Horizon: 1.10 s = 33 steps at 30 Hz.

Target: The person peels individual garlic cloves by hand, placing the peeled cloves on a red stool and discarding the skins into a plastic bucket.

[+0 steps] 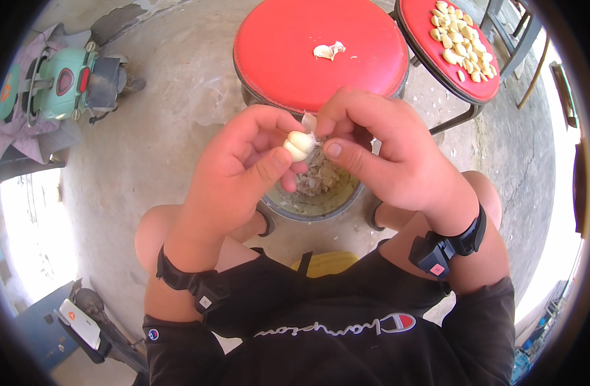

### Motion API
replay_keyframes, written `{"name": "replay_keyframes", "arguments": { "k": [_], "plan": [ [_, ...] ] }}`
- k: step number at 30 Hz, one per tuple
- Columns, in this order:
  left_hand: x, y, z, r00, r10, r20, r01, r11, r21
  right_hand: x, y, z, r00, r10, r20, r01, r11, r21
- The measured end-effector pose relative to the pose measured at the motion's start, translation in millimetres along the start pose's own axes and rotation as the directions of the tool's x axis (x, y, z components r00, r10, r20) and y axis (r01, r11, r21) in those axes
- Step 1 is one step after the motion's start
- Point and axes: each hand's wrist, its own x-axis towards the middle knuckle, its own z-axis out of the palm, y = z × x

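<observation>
Over the bowl (320, 204) of peelings between the knees, the left hand (240, 164) pinches a garlic clove (299, 145) between thumb and fingers, while the right hand (378, 145), at three o'clock of it, grips the loose skin (309, 121) at twelve. Best pull the skin slowly upward, holding the clove firm, so scraps fall into the bowl.

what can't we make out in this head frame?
- Bowl: mostly hidden behind both hands; contents unclear.
- Garlic clove: far side covered by left hand and right hand fingers.
- Right stool: cut off by the top edge.
- Floor at both sides: overexposed.
</observation>
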Motion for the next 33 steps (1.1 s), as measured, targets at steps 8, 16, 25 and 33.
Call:
{"name": "replay_keyframes", "arguments": {
  "k": [8, 16, 25, 33],
  "plan": [
    [1.0, -0.8, -1.6, 0.997, -0.05, 0.056, 0.054, 0.995, -0.085, 5.9, 19.1, 2.1, 0.899, -0.435, -0.05, 0.415, 0.883, -0.218],
    [-0.4, 1.6, 0.6, 0.997, -0.053, 0.052, 0.055, 0.997, -0.056, 1.2, 12.6, 11.3, 0.879, -0.47, -0.085, 0.409, 0.833, -0.372],
    [2.9, 5.1, -4.2, 0.993, -0.117, -0.011, 0.113, 0.977, -0.179, 0.8, 7.6, 10.2, 0.856, -0.515, -0.04, 0.435, 0.761, -0.481],
    [4.8, -0.4, -10.1, 0.992, -0.119, -0.03, 0.102, 0.937, -0.334, 0.5, 11.9, 6.2, 0.882, -0.471, 0.027, 0.422, 0.761, -0.492]
  ]
}}
